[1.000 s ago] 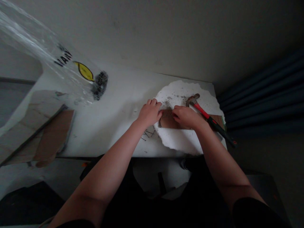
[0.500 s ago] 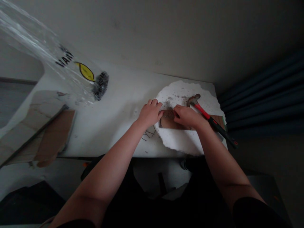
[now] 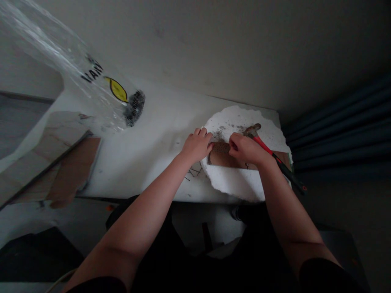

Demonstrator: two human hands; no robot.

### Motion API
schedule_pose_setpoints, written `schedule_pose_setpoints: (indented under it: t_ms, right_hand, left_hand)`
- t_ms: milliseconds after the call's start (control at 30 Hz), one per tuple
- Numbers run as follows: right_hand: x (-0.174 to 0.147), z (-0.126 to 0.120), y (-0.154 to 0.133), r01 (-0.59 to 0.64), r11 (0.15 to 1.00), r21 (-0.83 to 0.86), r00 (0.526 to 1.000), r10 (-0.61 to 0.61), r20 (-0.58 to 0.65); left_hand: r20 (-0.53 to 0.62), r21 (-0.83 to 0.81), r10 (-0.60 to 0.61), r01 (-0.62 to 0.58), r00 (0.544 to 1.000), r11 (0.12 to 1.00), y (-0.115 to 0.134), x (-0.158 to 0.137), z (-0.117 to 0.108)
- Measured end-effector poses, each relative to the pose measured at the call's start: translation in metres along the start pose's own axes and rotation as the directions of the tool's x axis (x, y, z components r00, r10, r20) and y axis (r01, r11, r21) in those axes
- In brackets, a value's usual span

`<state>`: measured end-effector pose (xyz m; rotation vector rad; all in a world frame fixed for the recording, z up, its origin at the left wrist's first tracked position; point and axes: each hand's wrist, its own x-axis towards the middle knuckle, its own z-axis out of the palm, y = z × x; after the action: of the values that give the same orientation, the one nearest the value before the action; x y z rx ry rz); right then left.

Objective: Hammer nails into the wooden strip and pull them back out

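A brown board [image 3: 227, 160] with a rough, crumbly brown strip [image 3: 220, 147] along its far edge lies on a ragged-edged white slab [image 3: 235, 185]. My left hand [image 3: 198, 144] rests palm down at the board's left end, fingers stretched out, thumb touching the board. Over the rough strip, my right hand [image 3: 244, 149] is closed with its fingers curled in; whatever is between the fingertips is hidden. Just beyond and right of that hand lies a claw hammer [image 3: 265, 145] with a red and black handle. Thin nails [image 3: 193, 172] lie loose on the table below my left hand.
Dark crumbs [image 3: 227, 123] are scattered on the slab. On the white table [image 3: 152, 162], a clear plastic bag [image 3: 100, 91] with a yellow print stands at the back left, and broken boards [image 3: 73, 169] lie at the left end. A dark curtain [image 3: 336, 130] hangs at the right.
The view has shifted slightly, moving the scene to the right. My right hand has slid a little rightward along the rough strip, while my left hand keeps its place at the board's end.
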<state>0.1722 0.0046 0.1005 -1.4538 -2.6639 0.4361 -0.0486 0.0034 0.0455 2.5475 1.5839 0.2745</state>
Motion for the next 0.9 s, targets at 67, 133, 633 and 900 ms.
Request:
schedule_pose_setpoints:
  t_ms: [67,133,633,900]
  right_hand:
    - [-0.002,-0.009,0.001,0.017,0.996,0.086,0.994,-0.007,-0.109]
    - [-0.004,-0.016,0.003,0.046,0.985,0.167,0.982,-0.014,-0.187]
    - [-0.002,-0.007,0.001,-0.013,0.944,0.329,0.999,0.024,-0.030]
    - [0.006,0.017,0.010,-0.021,0.997,0.079,0.987,0.009,0.160]
  left_hand:
    - [-0.013,-0.024,-0.004,0.004,1.000,1.000,0.000,0.001,0.000]
    - [-0.066,-0.091,-0.009,0.003,0.998,0.996,0.002,0.003,-0.001]
    - [0.103,-0.572,0.063,0.007,0.993,0.820,-0.019,0.008,-0.024]
    - [0.668,0.108,-0.192,0.161,0.719,0.981,-0.048,-0.006,-0.018]
